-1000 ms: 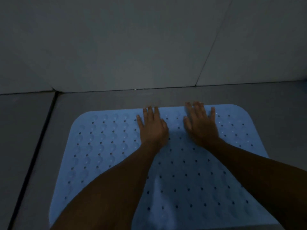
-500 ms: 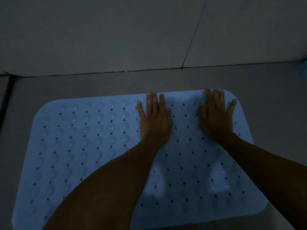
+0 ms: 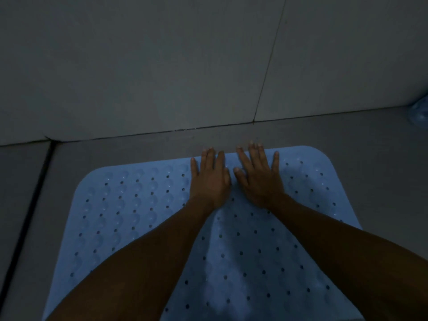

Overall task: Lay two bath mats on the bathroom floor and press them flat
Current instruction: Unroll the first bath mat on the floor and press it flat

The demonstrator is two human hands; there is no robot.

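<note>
The grey tiled floor (image 3: 382, 163) is seen running up to a tiled wall (image 3: 139, 66). A light blue perforated bath mat (image 3: 129, 212) is laid flat on it, near the wall. The left hand (image 3: 212, 179) and right hand (image 3: 259, 179) are pressed side by side on the mat's far edge, fingers straight and spread, nothing gripped.

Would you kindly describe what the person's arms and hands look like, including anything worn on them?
Both forearms are bare as far as the frame shows: no sleeves in view. The left hand and right hand wear no gloves, and no watch, bracelet or ring can be made out in the dim light. Short fingernails show pale at the fingertips.
</note>
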